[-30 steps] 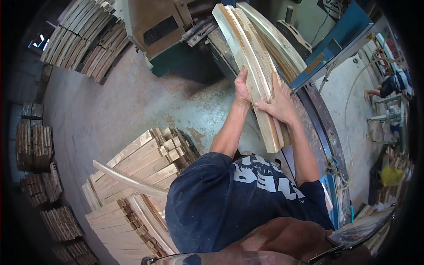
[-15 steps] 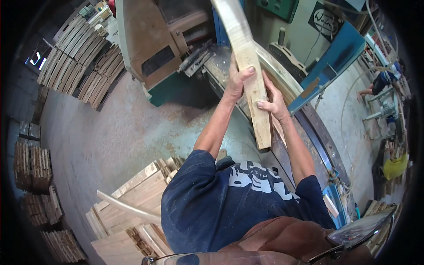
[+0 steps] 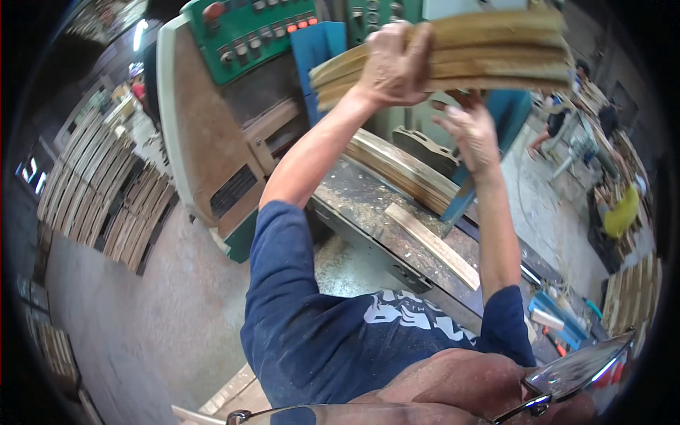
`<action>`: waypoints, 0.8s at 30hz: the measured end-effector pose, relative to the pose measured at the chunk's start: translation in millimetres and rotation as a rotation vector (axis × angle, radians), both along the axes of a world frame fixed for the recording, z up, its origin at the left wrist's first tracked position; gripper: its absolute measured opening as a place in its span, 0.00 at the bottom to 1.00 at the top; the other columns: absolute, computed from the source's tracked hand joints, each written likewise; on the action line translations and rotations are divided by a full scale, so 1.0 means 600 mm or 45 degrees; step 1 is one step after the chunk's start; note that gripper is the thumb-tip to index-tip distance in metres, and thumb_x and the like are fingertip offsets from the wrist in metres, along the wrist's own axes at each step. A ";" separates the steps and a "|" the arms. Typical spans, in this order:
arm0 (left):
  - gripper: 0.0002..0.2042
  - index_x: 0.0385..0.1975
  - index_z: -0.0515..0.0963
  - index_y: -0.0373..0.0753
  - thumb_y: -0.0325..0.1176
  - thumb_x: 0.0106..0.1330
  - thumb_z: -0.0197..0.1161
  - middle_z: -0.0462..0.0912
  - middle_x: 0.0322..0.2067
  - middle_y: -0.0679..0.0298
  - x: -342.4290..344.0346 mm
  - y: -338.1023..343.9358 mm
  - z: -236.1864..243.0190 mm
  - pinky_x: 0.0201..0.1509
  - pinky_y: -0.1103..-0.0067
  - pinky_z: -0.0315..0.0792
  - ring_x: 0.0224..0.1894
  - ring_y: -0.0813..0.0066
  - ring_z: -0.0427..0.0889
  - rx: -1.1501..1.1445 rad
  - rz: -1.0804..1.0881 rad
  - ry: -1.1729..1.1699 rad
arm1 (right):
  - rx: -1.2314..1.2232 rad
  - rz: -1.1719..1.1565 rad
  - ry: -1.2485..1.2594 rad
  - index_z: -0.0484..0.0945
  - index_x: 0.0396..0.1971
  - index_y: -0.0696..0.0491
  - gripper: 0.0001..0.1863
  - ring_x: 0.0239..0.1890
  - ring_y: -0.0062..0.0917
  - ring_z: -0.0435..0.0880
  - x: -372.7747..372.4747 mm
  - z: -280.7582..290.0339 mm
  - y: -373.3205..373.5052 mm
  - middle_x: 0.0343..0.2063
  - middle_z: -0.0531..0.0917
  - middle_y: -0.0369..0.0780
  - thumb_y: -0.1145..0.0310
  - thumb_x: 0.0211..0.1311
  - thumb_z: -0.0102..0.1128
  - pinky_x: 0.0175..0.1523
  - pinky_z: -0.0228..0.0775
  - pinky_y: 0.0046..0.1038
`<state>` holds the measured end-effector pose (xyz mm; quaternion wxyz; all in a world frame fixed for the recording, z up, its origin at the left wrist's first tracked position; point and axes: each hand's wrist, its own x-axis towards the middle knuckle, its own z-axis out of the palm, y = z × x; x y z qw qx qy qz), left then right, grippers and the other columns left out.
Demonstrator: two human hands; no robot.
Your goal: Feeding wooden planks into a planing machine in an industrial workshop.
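Note:
A bundle of several wooden strips (image 3: 489,53), slightly curved, lies crosswise above the machine bed. Wrapped over its left part is my left hand (image 3: 397,67), the thumb side toward the middle. My right hand (image 3: 473,134) is just below the bundle, fingers apart and somewhat blurred; whether the fingertips touch the wood is unclear. Beneath my hands, more wooden strips (image 3: 404,170) rest along the machine bed (image 3: 354,188), against a blue metal plate (image 3: 460,202). A single pale strip (image 3: 433,244) lies closer to me on the dusty bed.
A green control panel (image 3: 251,35) with buttons and red lights tops the machine housing (image 3: 205,127) at the left. Stacked boards (image 3: 92,184) stand on the floor farther left. Other people work at the far right, one near a yellow cloth (image 3: 621,211).
The wood in my hands has swung from pointing away to lying crosswise, higher up. My right hand has loosened from it. The view has shifted, showing the control panel and the strip on the bed.

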<state>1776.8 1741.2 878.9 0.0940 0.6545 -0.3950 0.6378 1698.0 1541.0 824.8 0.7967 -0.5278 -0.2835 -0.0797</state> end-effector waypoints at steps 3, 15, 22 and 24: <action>0.57 0.71 0.60 0.42 0.48 0.32 0.77 0.65 0.54 0.43 0.040 -0.009 0.020 0.56 0.53 0.62 0.55 0.44 0.67 0.149 0.029 -0.167 | 0.041 0.074 0.018 0.62 0.67 0.56 0.32 0.59 0.41 0.78 0.003 0.000 -0.036 0.60 0.74 0.44 0.73 0.64 0.61 0.61 0.74 0.44; 0.52 0.70 0.62 0.46 0.51 0.38 0.76 0.64 0.55 0.45 0.147 0.034 0.024 0.60 0.54 0.62 0.57 0.45 0.66 0.254 0.042 -0.133 | -0.084 0.080 0.117 0.64 0.65 0.54 0.28 0.61 0.42 0.77 0.069 0.006 -0.033 0.58 0.75 0.39 0.69 0.67 0.59 0.59 0.75 0.44; 0.51 0.70 0.62 0.49 0.50 0.40 0.77 0.65 0.58 0.46 0.196 0.027 -0.061 0.62 0.52 0.59 0.59 0.44 0.66 0.301 0.040 -0.046 | 0.094 0.129 0.311 0.74 0.47 0.67 0.18 0.52 0.39 0.84 0.129 -0.062 -0.027 0.44 0.81 0.46 0.70 0.64 0.65 0.49 0.82 0.41; 0.52 0.70 0.63 0.52 0.54 0.38 0.77 0.63 0.59 0.47 0.208 0.027 -0.090 0.62 0.51 0.58 0.60 0.45 0.65 0.327 0.086 -0.024 | 0.166 0.149 0.331 0.71 0.52 0.66 0.20 0.52 0.39 0.84 0.130 -0.072 -0.015 0.48 0.79 0.47 0.71 0.65 0.64 0.47 0.84 0.40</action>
